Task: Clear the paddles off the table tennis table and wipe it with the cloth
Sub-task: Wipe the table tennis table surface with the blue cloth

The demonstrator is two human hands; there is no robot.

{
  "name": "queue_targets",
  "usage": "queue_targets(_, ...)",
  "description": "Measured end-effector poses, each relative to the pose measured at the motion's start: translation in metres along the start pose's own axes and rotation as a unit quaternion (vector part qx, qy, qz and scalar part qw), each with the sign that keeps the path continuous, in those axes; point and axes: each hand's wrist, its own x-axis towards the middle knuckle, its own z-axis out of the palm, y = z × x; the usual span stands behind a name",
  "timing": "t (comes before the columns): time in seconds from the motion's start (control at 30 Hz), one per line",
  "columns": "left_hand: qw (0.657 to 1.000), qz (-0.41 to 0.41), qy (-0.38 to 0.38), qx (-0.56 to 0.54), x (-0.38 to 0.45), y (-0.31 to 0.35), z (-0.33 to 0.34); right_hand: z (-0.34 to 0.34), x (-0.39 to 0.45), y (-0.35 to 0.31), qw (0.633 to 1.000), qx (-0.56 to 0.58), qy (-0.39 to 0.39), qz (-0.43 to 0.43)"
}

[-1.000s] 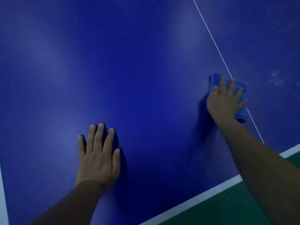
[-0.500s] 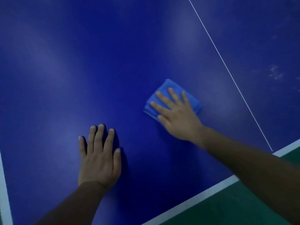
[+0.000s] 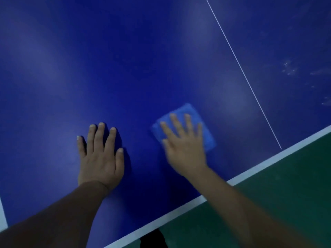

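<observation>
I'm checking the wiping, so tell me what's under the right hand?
The folded blue cloth lies under the right hand, flat fingers pressing it onto the blue table. The cloth's middle and the table beneath it are hidden.

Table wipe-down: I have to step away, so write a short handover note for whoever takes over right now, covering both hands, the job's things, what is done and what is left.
Left hand: flat on the table, fingers straight, holding nothing, bracing.
Right hand: fingers spread flat on the folded blue cloth, pressing it to the table near the white edge stripe; it is blurred, so mid-stroke.
Paddles: none in view, so that step looks done here.
Left: pale smudges show beyond the thin white centre line, on the right; that side probably needs wiping. The rest of the table is out of view.
</observation>
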Motion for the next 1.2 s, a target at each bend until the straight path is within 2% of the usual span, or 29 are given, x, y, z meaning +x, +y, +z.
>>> queue_targets(0.07,1.0,-0.003,-0.006,0.004,0.0,0.0,0.001,-0.008,-0.025,0.069,0.99,-0.031,-0.017,0.138)
queue_targets(0.17,1.0,-0.003,-0.01,0.004,0.001,0.0,0.0,-0.024,-0.043,0.15,0.93,0.023,-0.034,0.365)
queue_targets(0.27,1.0,-0.002,-0.012,0.009,0.0,0.0,-0.001,-0.025,-0.027,0.139,0.884,0.065,0.007,0.464)
queue_targets(0.3,1.0,-0.002,-0.011,0.01,-0.001,0.0,-0.001,-0.023,-0.021,0.119,0.891,0.061,0.008,0.45)
queue_targets(0.33,1.0,-0.003,-0.01,0.009,-0.001,0.0,-0.001,-0.018,-0.019,0.092,0.918,0.042,0.015,0.395)
queue_targets(0.37,1.0,-0.004,-0.009,0.009,0.0,0.0,-0.001,-0.012,-0.024,0.062,0.954,0.018,0.017,0.298)
queue_targets(0.4,1.0,-0.005,-0.007,0.008,0.0,0.0,0.0,-0.006,-0.037,0.032,0.986,-0.001,0.006,0.167)
queue_targets(0.43,1.0,-0.005,-0.006,0.007,0.0,-0.001,0.0,-0.001,-0.057,0.012,0.999,-0.014,-0.018,0.033)
queue_targets(0.47,1.0,-0.004,-0.004,0.005,0.0,-0.002,0.001,0.001,-0.074,0.009,0.997,-0.023,-0.035,-0.065)
queue_targets(0.5,1.0,-0.003,-0.001,0.003,-0.001,-0.002,0.002,-0.002,-0.079,0.023,0.993,-0.023,-0.047,-0.109)
queue_targets(0.53,1.0,-0.002,0.002,0.001,-0.001,-0.003,0.003,-0.007,-0.074,0.048,0.994,-0.024,-0.048,-0.091)
queue_targets(0.6,1.0,-0.001,0.004,-0.002,-0.002,-0.004,0.005,-0.016,-0.052,0.107,0.996,-0.026,-0.027,0.079)
queue_targets(0.67,1.0,-0.002,0.007,0.001,-0.002,-0.004,0.005,-0.029,-0.026,0.162,0.952,0.025,-0.022,0.304)
queue_targets(0.73,1.0,0.0,0.005,0.003,-0.001,-0.003,0.005,-0.037,-0.005,0.171,0.896,0.08,0.003,0.437)
queue_targets(0.77,1.0,-0.001,0.006,0.004,-0.001,-0.003,0.005,-0.034,0.002,0.156,0.886,0.083,0.01,0.457)
queue_targets(0.8,1.0,-0.001,0.007,0.005,-0.001,-0.003,0.005,-0.029,0.007,0.133,0.895,0.076,0.011,0.44)
queue_targets(0.83,1.0,-0.002,0.008,0.006,-0.001,-0.002,0.005,-0.022,0.007,0.104,0.919,0.061,0.016,0.389)
queue_targets(0.9,1.0,-0.003,0.01,0.008,-0.002,-0.002,0.006,-0.008,-0.011,0.043,0.975,0.026,0.011,0.22)
queue_targets(0.93,1.0,-0.003,0.012,0.009,-0.001,-0.002,0.007,-0.003,-0.027,0.023,0.99,0.007,-0.003,0.142)
queue_targets(0.97,1.0,-0.002,0.013,0.009,-0.001,-0.002,0.008,-0.002,-0.041,0.018,0.995,-0.001,-0.015,0.099)
queue_targets(1.03,1.0,0.002,0.014,0.009,-0.001,-0.003,0.009,-0.006,-0.062,0.043,0.992,0.0,-0.045,0.121)
queue_targets(1.1,1.0,0.004,0.015,0.007,-0.001,-0.004,0.009,-0.011,-0.081,0.086,0.974,-0.011,-0.053,0.22)
queue_targets(1.2,1.0,0.0,0.019,0.014,-0.002,-0.001,0.009,-0.022,-0.084,0.138,0.925,0.053,-0.017,0.376)
